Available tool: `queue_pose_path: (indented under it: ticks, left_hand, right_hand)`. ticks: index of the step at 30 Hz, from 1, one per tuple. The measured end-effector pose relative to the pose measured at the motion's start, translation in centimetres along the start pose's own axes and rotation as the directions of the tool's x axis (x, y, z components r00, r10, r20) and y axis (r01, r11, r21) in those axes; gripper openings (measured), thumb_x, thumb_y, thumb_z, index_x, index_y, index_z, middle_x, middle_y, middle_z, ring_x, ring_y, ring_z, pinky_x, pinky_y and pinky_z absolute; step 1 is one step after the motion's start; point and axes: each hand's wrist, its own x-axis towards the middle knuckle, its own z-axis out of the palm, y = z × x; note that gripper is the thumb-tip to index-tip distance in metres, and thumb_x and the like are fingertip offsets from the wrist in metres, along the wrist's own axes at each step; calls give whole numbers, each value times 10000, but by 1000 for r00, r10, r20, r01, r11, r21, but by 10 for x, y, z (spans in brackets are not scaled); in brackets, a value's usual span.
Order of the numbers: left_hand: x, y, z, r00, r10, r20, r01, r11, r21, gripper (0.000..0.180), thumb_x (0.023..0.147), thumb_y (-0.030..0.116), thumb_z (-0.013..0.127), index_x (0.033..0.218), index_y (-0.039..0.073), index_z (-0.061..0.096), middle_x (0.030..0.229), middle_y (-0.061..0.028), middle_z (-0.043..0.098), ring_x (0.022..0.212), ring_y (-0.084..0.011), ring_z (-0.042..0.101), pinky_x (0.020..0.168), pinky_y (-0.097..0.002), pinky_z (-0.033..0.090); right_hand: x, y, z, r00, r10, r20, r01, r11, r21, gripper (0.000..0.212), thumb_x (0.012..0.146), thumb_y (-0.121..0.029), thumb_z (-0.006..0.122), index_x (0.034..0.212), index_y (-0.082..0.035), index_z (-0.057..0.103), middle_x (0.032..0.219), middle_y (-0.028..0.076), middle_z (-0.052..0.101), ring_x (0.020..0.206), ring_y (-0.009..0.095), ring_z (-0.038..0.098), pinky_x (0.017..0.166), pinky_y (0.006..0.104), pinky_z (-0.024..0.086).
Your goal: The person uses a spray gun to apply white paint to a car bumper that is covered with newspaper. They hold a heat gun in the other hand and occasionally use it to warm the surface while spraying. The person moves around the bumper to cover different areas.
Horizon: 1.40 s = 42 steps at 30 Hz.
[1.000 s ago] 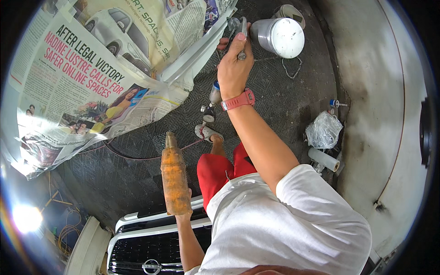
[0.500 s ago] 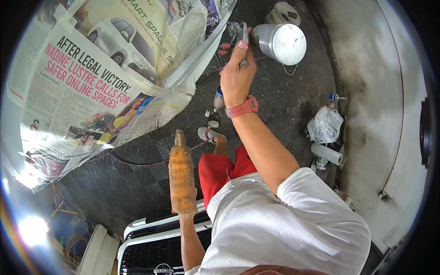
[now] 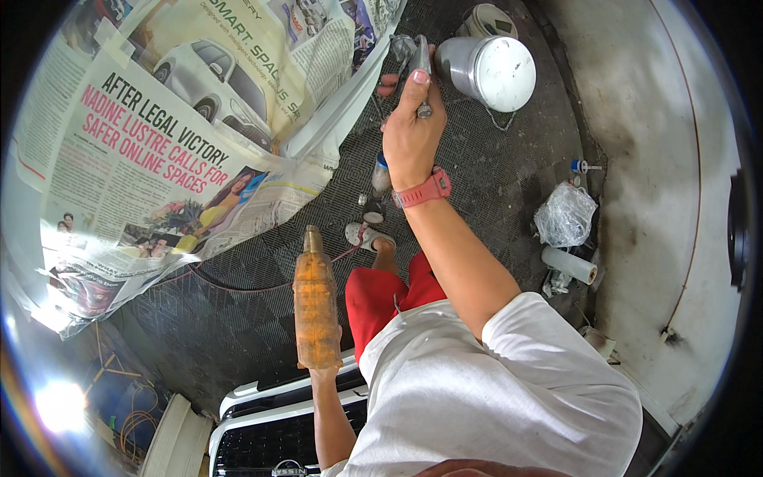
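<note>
My right hand (image 3: 412,131), reached forward with a red watch on its wrist, is closed round a grey metal spray gun (image 3: 422,60). Part of the gun is hidden by the fingers. Lower down, my left hand (image 3: 326,370) holds up an orange heat gun (image 3: 315,302), worn and blotchy, its narrow nozzle pointing forward. That tool's body covers most of the left hand's fingers. Left of both hands lies a panel masked with newspaper (image 3: 159,151), with its bare pale edge (image 3: 318,135) nearest my right hand.
Beyond my right hand stands a metal can (image 3: 506,74) with a white top. Between my arms, a blue-capped bottle (image 3: 381,176) sits on the dark floor. Right lie a plastic bag (image 3: 566,215) and film roll (image 3: 569,265). A thin hose (image 3: 238,288) crosses left. A vehicle front (image 3: 246,397) is below.
The view has shifted slightly, so the panel and floor things sit a little differently. Both hands keep their holds and have hardly moved.
</note>
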Motion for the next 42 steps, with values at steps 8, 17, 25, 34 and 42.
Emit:
queue_pose_path:
  ticks: [8,17,25,34,42]
  left_hand:
    - [1,8,3,999,21,-37,-24,994,-103,339,883,78,834,1182,29,684,1085,-111,726,949,-249,694,823,-397,563]
    - [1,-4,0,1000,14,1,-14,995,-102,302,880,80,837,1144,26,701,1023,-107,735,889,-247,701,802,-394,569]
    - [5,22,-3,994,106,5,-106,994,-6,332,890,102,835,1174,22,685,1044,-115,731,916,-254,701,816,-387,567]
    - [-2,8,4,996,88,-6,-88,991,-104,357,899,56,814,1221,20,664,1081,-108,725,954,-238,696,852,-381,568]
    - [-12,-3,9,997,-66,29,71,980,-186,376,896,36,807,1240,21,655,1085,-112,725,968,-239,695,866,-374,564]
  right_hand:
    - [13,-12,-2,997,61,-43,-58,996,65,600,1125,-337,487,1577,48,403,938,130,721,846,168,691,788,318,585]
    - [23,-34,-1,998,62,9,-63,994,89,633,1121,-419,484,1550,45,451,894,103,702,815,147,673,771,305,558]
    - [19,-36,-12,991,132,-36,-128,987,97,649,1112,-491,475,1428,70,559,866,90,697,764,139,665,708,288,535]
    - [19,-26,-13,963,265,51,-264,964,-9,685,1107,-518,467,1432,77,566,848,101,698,762,146,679,682,304,538]
    - [10,-8,-17,987,163,3,-163,985,-51,690,1103,-496,486,1506,64,502,866,117,713,794,172,705,725,328,567]
